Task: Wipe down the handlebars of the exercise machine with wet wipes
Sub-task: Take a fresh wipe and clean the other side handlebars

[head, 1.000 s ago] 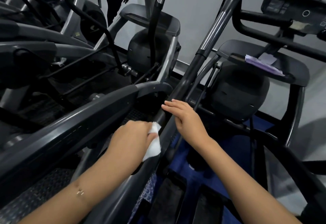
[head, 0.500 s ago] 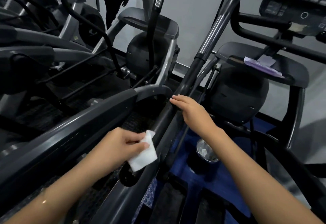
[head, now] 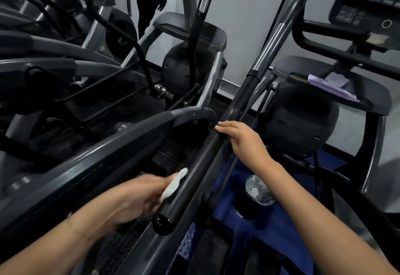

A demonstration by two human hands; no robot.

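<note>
- The long black foam-covered handlebar (head: 195,177) of the exercise machine ran diagonally up the middle of the head view. Its rounded glossy end cap was nearest the person, and its chrome section was far up the bar.
- The left hand (head: 138,197) sat against the left flank of the handlebar, just above the end cap. It pinched a small white wet wipe (head: 175,182) between thumb and fingers and pressed it to the foam. Motion blur hid the exact finger placement.
- A second earlier that hand and wipe had been higher on the handlebar, close below the other hand. They had since travelled down the bar towards the cap.
- The right hand (head: 240,140) had stayed further up the handlebar, with its fingers held together and laid over the top of the bar. The thumb was hidden, so a full wrap could not be confirmed.
- Judging from that travel, one downward stroke along the left side of the foam was nearly finished. The end cap, the right flank and the stretch under the steadying hand probably remained to be wiped.
- To the right of the handlebar, below it, stood a dark tumbler (head: 258,192) with ice. Further right, a flat purple packet (head: 331,88) lay on the machine's dark tray.
- Left of the handlebar ran a broad grey side rail (head: 108,151), near it but not touching.
</note>
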